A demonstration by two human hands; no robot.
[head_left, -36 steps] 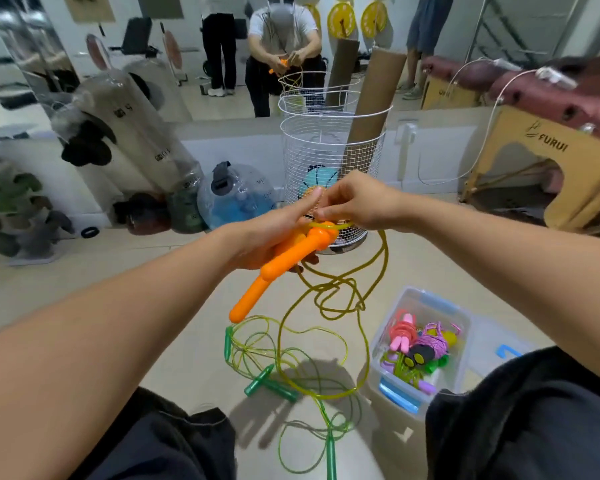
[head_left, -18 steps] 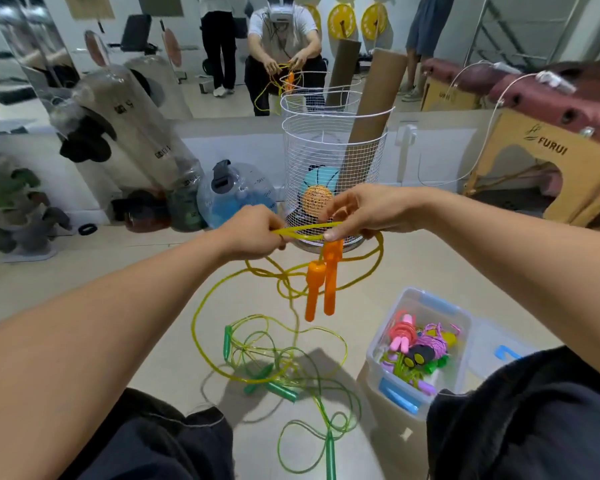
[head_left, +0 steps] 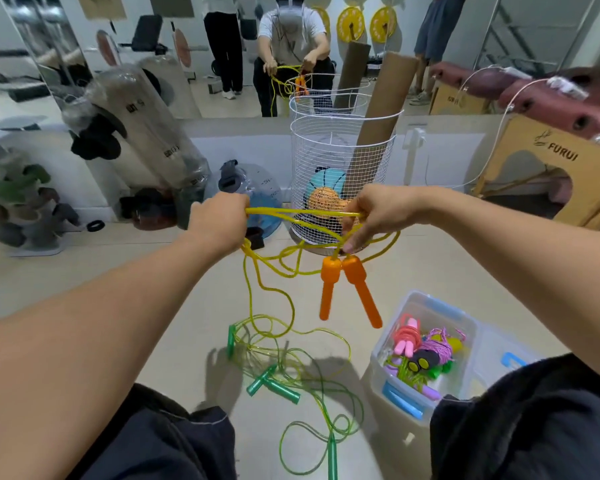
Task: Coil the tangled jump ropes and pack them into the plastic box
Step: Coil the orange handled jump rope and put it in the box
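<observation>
A yellow jump rope (head_left: 302,213) is stretched between my hands above the floor. My left hand (head_left: 219,223) grips its strands at the left. My right hand (head_left: 374,216) pinches the rope just above its two orange handles (head_left: 347,289), which hang down side by side. Loose yellow loops sag below. On the floor lies a tangle of green ropes (head_left: 291,372) with green handles. The clear plastic box (head_left: 426,306) stands at the lower right, holding several coiled ropes in pink, purple and black.
A white wire basket (head_left: 340,147) with balls and cardboard tubes stands straight ahead against a mirror. A blue water jug (head_left: 253,192) and bagged gear sit to its left. A wooden bench (head_left: 551,161) is at the right. The box lid (head_left: 506,355) lies beside the box.
My hands have drawn apart, stretching the yellow rope between them. The orange handles left my left hand and now hang from my right. More rope has lifted off the floor.
</observation>
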